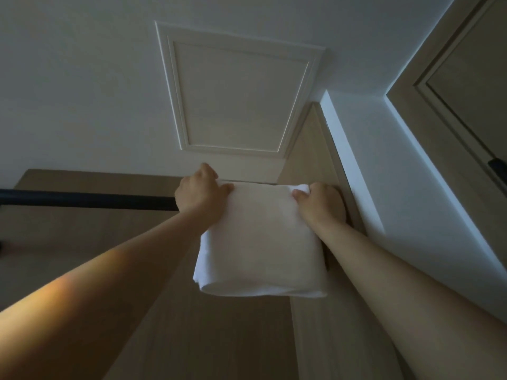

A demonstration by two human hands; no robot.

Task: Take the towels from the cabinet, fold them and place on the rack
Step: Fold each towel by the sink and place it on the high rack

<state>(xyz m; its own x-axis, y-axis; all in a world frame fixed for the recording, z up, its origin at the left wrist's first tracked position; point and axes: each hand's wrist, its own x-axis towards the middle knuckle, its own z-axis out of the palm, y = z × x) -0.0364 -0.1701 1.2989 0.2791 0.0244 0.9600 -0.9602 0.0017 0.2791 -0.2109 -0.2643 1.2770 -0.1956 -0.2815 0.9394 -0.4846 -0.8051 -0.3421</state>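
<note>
Arms are stretching upward from the bottom corners of my remote view, both bare, and they are meeting at a thick folded white towel (260,242) near the middle. The left hand (201,192) is gripping the upper left corner of the towel, with its fingers curling over the top edge and the thumb lying on the front face. The right hand (319,202) is gripping the upper right corner, its fingers bending and pinching the cloth. So both hands are clamping on the towel, one at each end of the top edge, well apart from each other. The towel is hanging down flat from the hands, and its rounded fold is showing at the bottom.

A black round metal rod (82,200) is running horizontally from the left edge and is disappearing behind the left hand, at the height of the towel's upper part. I cannot tell whether the towel is lying over this rod, because the hand and the cloth are hiding it. Behind the rod a light brown wooden cabinet panel (96,242) is filling the lower left. Above, a white rectangular framed hatch (238,97) is sitting in the white ceiling. At the right a beige panelled door (466,78) with a black handle (498,167) is showing.
</note>
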